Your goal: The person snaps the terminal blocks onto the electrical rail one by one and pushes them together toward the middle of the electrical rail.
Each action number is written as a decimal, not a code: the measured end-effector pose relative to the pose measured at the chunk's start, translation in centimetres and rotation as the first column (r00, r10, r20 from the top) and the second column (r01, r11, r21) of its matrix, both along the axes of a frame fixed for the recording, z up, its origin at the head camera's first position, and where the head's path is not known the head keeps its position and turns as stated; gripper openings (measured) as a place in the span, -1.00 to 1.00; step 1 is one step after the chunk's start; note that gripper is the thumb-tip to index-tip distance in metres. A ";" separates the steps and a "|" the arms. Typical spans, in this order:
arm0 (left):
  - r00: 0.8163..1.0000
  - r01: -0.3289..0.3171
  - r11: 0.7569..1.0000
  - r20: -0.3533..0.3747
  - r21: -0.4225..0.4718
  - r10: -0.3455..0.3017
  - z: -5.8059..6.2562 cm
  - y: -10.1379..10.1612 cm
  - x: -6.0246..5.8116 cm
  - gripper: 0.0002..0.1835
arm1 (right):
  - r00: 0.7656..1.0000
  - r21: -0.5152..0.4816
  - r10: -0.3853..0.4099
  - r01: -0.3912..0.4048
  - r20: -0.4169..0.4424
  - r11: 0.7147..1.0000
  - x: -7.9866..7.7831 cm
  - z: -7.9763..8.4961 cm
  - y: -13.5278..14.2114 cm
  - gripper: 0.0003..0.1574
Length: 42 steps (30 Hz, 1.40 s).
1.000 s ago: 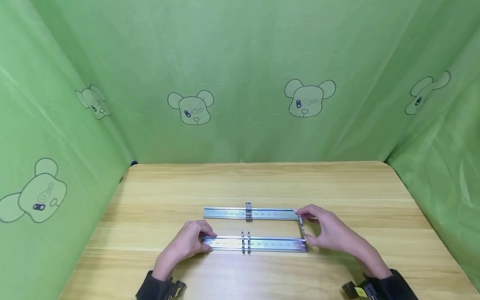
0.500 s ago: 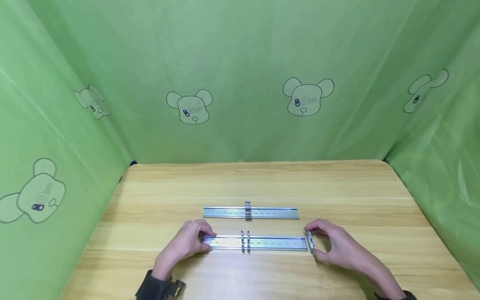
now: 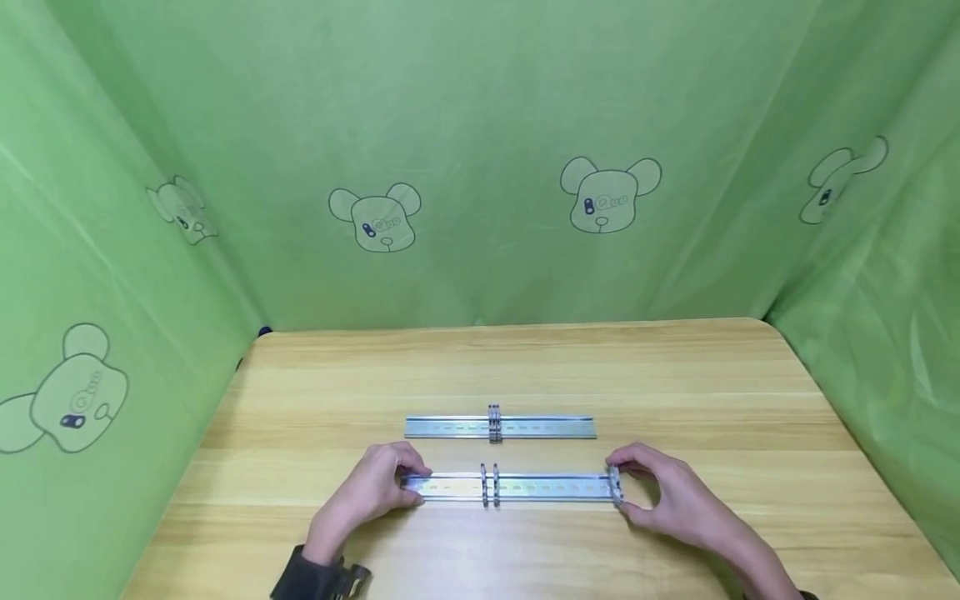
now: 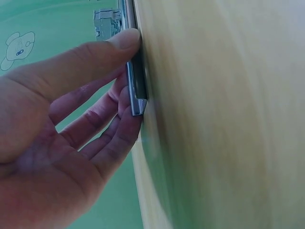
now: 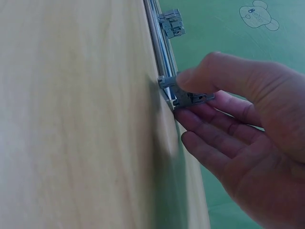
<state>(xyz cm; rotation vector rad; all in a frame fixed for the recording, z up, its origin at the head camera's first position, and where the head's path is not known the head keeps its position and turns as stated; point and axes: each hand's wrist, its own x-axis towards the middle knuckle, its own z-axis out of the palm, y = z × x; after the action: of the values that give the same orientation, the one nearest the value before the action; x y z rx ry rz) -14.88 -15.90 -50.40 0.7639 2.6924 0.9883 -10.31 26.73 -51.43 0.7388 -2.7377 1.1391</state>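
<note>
A slotted metal DIN rail (image 3: 555, 487) lies crosswise on the near part of the table. My left hand (image 3: 371, 483) grips its left end between thumb and fingers; the left wrist view shows the thumb (image 4: 125, 39) on the rail's edge. At the right end, my right hand (image 3: 671, 496) pinches a slim grey terminal block (image 3: 615, 485). In the right wrist view this block (image 5: 186, 93) sits across the rail's end, partly hidden by the thumb. Two more thin terminal blocks (image 3: 490, 485) stand near the rail's middle, slightly apart.
Behind, a second DIN rail (image 3: 442, 427) lies parallel, with several terminal blocks (image 3: 495, 423) packed together near its middle. The wooden table (image 3: 315, 375) ends at green curtains (image 3: 480, 275) at the back and both sides.
The right hand has moved the terminal block from near the far rail's right end toward me, then left onto the near rail's right end. The left hand keeps its grip.
</note>
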 end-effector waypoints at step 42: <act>1.000 0.003 1.000 -0.006 0.000 -0.003 0.1 0.1 0.2 -0.65 | 0.992 -0.014 0.119 -0.120 -0.032 0.993 -1.4 -0.1 -9.8 -0.35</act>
<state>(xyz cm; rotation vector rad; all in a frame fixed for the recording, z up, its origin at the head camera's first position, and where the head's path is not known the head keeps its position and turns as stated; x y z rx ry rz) -14.70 -15.85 -50.26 0.7721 2.6952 0.9863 -11.73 16.96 -51.56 0.9218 -2.6880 1.1595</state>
